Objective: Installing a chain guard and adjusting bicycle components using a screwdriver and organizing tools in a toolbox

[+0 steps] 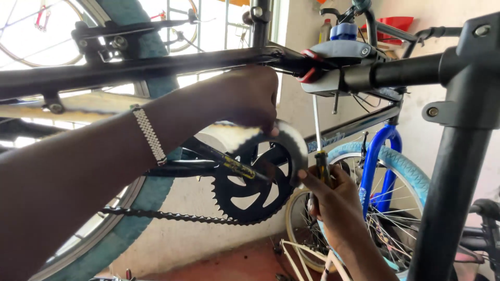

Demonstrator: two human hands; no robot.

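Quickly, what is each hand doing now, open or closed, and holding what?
Left hand: closed on the rim of the chain guard above the chainring.
Right hand: closed around the screwdriver handle, shaft pointing up.

The screwdriver (pixel 319 140) handle is hidden in the right hand (pixel 333 200); the chainring (pixel 250 182) guard at centre blurs; left fingertips hide behind it.

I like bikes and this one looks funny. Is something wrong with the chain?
Yes. The chain sags in a loose line below the black chainring instead of wrapping snugly round its teeth. The left hand grips a pale chain guard above the ring, and the right hand holds a screwdriver upright beside it.
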